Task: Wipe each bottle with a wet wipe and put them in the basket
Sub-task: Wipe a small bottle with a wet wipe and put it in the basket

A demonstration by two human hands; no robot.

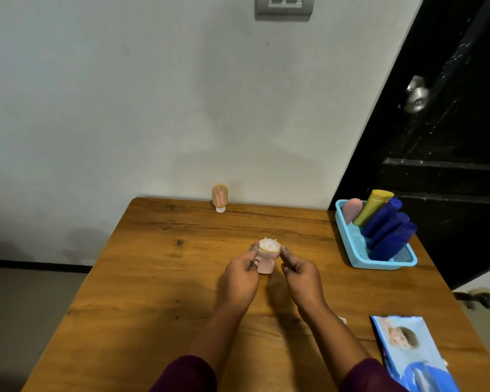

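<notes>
Left hand [242,274] and right hand [301,274] both pinch the pink bottle [267,256] at frame centre, over the wooden table [153,278]. Blue basket [351,244] at right holds five bottles.

At mid-frame, pinching a small pale-pink plastic bottle [266,257] with a round whitish cap between the curled fingers of the left hand [242,275] and the right hand [301,275], over a brown wooden table [153,278]. Right of centre, near the table's right edge, a light-blue plastic mesh basket [351,251] holding a pink tube [351,210], a yellow bottle [374,206] and several dark-blue bottles [386,230], all leaning. At the table's far edge, a peach plastic bottle [219,196] standing on its white cap; at lower right, a flat blue wet-wipe packet [413,352].
</notes>
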